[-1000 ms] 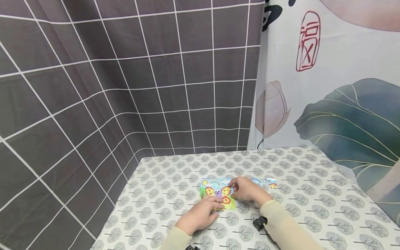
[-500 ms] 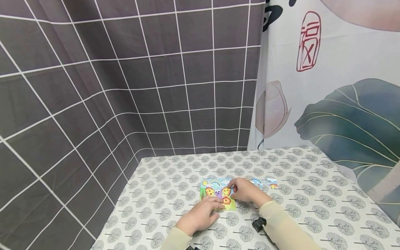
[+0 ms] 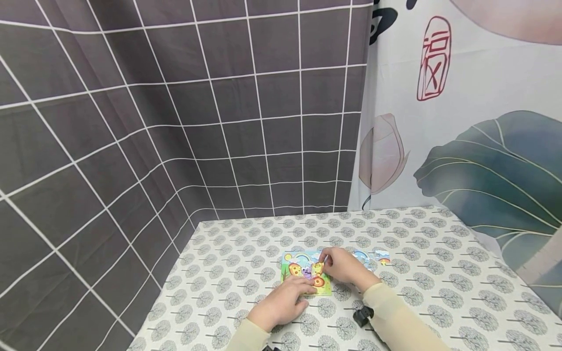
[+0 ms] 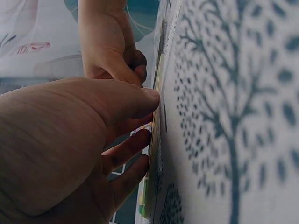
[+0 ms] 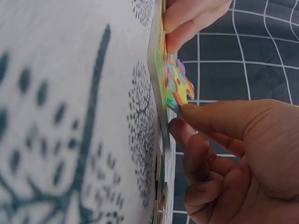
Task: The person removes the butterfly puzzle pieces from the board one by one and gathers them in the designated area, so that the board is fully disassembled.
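A butterfly jigsaw puzzle (image 3: 325,291) in a thin board lies flat on the table. My left hand (image 3: 281,302) rests its fingertips on the puzzle's lower part, with the fingers fairly straight. Thumb and forefinger of my right hand (image 3: 344,268) pinch a yellow puzzle piece (image 5: 182,86) with orange and red markings, part of the right wing. In the right wrist view the piece stands tilted up off the board, its far edge close to the other pieces. My left fingers hide the lower left of the picture.
Loose puzzle pieces, one with a rainbow (image 3: 362,255) and one with a cloud (image 3: 382,257), lie right of the board, partly behind my right hand. A tree-print cloth (image 3: 237,302) covers the table. A dark checked curtain (image 3: 263,122) hangs behind.
The right-wing piece lay flat in the picture before; now my right hand has tilted it up out of the puzzle. My left hand has stayed almost still.
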### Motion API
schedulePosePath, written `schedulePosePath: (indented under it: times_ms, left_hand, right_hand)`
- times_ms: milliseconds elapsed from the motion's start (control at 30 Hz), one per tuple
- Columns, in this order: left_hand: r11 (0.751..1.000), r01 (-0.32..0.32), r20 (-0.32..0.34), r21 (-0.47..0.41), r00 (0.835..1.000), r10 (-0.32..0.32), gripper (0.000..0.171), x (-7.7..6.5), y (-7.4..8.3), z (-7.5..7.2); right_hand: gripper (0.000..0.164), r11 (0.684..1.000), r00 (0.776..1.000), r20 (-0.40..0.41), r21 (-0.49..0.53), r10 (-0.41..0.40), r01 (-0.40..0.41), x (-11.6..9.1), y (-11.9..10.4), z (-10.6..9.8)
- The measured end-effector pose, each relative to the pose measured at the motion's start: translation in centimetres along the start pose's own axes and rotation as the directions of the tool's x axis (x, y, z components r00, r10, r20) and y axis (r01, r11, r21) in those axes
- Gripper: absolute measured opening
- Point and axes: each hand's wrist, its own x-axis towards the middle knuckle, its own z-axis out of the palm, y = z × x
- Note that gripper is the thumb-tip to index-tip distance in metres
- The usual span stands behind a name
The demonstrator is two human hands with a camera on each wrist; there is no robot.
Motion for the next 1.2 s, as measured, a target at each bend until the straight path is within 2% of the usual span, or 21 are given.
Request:
schedulePosePath:
  times_ms: [133, 433, 1200]
  left_hand:
    - [1.0, -0.017, 0.006, 0.01, 1.0, 0.017, 0.036, 0.03, 0.0, -0.04]
    - [0.998, -0.016, 0.028, 0.059, 1.0, 0.014, 0.04, -0.14, 0.26, -0.22]
    - [0.999, -0.008, 0.03, 0.051, 1.0, 0.006, 0.041, -0.32, 0.25, -0.12]
  right_hand:
    - [0.019, 0.999, 1.0, -0.017, 0.041, 0.017, -0.016, 0.1, 0.07, 0.1]
    - [0.017, 0.992, 0.999, -0.018, 0.118, 0.034, -0.031, 0.31, 0.21, 0.39]
    - [0.016, 0.98, 0.996, 0.001, 0.177, 0.087, -0.086, 0.12, 0.22, -0.29]
